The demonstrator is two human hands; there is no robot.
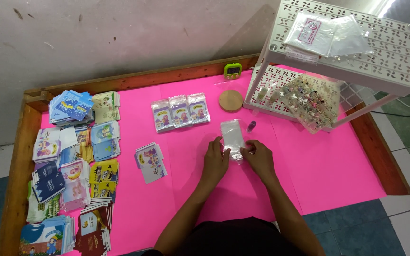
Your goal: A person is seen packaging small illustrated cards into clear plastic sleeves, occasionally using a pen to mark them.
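Observation:
Both my hands meet at the middle of the pink table top (338,170). My left hand (215,160) and my right hand (258,156) pinch the near end of a small clear plastic pouch (231,132) that lies flat between them, its far end pointing away from me. Something small and pale sits inside the pouch near my fingers. A tiny purple item (251,126) lies just right of the pouch.
Three filled pouches with cartoon cards (180,112) lie in a row behind. A short stack of cards (150,162) sits left of my hands. Many card stacks (74,170) cover the left side. A white plastic rack (342,42) with bags and a bead tray stands right; round wooden disc (231,100), green timer (233,70).

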